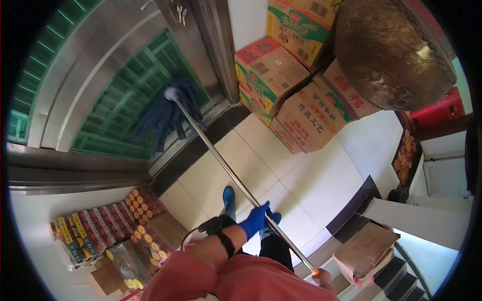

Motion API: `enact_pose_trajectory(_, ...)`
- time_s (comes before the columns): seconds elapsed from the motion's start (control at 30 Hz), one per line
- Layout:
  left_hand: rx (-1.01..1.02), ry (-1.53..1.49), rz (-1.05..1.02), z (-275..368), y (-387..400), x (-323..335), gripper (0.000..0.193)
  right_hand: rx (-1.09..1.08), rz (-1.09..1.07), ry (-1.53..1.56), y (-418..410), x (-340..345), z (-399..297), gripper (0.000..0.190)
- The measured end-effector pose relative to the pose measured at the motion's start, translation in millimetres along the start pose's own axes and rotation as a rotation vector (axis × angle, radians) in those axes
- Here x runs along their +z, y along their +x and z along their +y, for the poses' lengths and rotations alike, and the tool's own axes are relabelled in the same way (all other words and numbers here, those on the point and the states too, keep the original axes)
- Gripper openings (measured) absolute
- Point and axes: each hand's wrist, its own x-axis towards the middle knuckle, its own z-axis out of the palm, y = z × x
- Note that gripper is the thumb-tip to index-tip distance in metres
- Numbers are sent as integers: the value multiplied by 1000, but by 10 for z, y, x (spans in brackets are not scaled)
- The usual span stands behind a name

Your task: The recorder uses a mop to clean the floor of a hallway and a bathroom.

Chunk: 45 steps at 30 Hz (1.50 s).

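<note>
My left hand [254, 222], in a blue rubber glove, is wrapped around the middle of a metal mop handle [215, 154]. The bare right hand [322, 277] grips the handle's near end, by an orange piece at its tip. At the far end, a dark blue strip mop head [180, 113] fans out from a whitish round hub [171, 93]. Its strips lie against the green panel [124, 101] of a metal-framed door [113, 34], and a few hang over the lower frame. Part of my right hand is hidden by the sleeve.
Stacked cardboard cartons [271, 71] stand right of the doorway beside a large bronze-coloured rounded object [391, 52]. Packs of drink cans [94, 229] line the left wall. A carton [363, 252] sits by dark-edged stairs [395, 274]. Keys [181, 14] hang at the door. Pale tiles [260, 150] cover the floor.
</note>
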Motion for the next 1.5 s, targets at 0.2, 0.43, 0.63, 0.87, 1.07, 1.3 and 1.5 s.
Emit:
enact_pose_trajectory(0.2,87,-179,249,627,750,-464,23,31,102,63,-335,-985,-1409,18)
enact_pose_trajectory(0.43,-57,-359,229,66,189,-287,29,2,349,94,-257,-470,-390,17)
enact_pose_trajectory(0.63,-55,-471,31,26,-941,115,27,-102,530,93,132,-299,108,15)
enact_pose_trajectory(0.87,119,-306,-140,202,-1131,286,20,-172,401,201,522,-353,9,9)
enact_pose_trajectory(1.07,-63,-353,170,83,-96,-265,20,15,166,-46,216,-611,-268,16)
enact_pose_trajectory(1.3,105,-355,365,560,719,-1215,22,-28,179,-124,-179,-1307,-1636,13)
enact_pose_trajectory(1.5,-62,-556,236,220,42,-728,34,-102,378,-32,49,-856,-631,15)
